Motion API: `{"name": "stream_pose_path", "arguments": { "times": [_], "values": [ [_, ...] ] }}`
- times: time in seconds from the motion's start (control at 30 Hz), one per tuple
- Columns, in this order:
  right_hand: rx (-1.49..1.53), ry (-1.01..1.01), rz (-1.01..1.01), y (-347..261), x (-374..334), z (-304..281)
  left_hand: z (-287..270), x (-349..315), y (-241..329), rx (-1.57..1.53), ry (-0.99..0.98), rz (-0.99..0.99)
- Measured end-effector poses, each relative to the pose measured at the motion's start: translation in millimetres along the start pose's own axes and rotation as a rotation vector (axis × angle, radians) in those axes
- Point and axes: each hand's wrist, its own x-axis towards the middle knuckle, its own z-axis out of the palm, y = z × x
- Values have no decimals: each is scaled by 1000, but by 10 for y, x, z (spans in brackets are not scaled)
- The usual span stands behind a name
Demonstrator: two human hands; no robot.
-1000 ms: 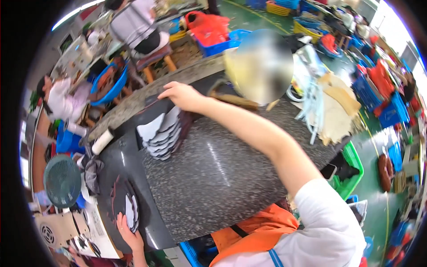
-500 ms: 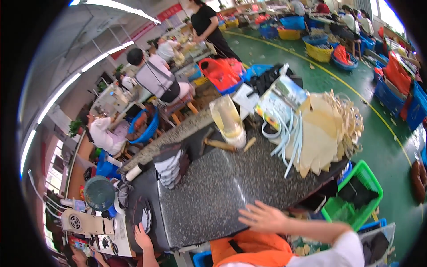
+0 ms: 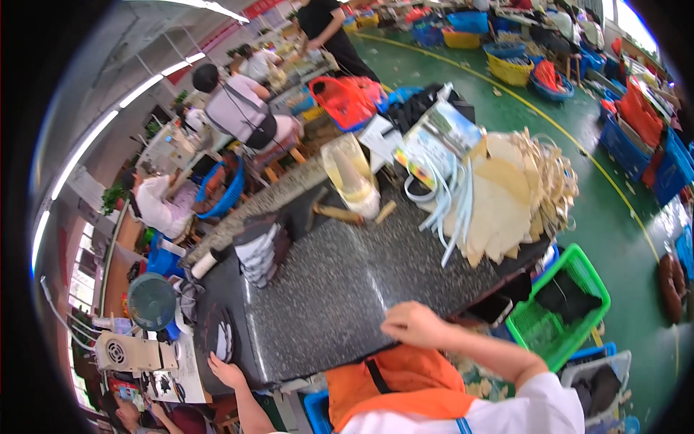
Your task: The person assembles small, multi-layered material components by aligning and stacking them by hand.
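Note:
My left hand (image 3: 226, 370) is at the near left corner of the table, its fingers stretched out against a small stack of dark pieces with white parts (image 3: 225, 340). It does not grip the stack. Over the front part of the speckled dark stone tabletop (image 3: 325, 311), my right hand (image 3: 416, 324) has its fingers curled in, and nothing shows in them. A larger stack of grey-and-black pieces (image 3: 258, 254) stands farther back on the table's left side.
A hammer (image 3: 338, 214) lies beside a clear plastic container (image 3: 350, 173). Pale blue straps (image 3: 454, 210) and flat beige pieces (image 3: 499, 195) pile up at the right. A green crate (image 3: 560, 307) stands right of the table. A person in black (image 3: 325, 29) stands far back; others sit at benches.
My right hand has gone from spread fingers to curled ones and shifted slightly up and left in view. My left hand stays by the small stack. The whole view has shifted a little.

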Motion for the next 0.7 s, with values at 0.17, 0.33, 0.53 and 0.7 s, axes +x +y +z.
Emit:
{"name": "stream_pose_path", "arguments": {
  "times": [0.17,0.33,0.53,0.7],
  "values": [
    [-256,551,499,383,425,-1233,161,59,-112,-58,-58,-24],
    [-818,589,965,1087,999,-1927,235,45,-236,-143,-24,-35],
    [-928,448,979,1416,1214,-1689,109,19,-159,-188,-48,-75],
    [-1124,482,1017,1548,1229,-1785,184,-15,-288,-230,-13,-60]
  ]
}}
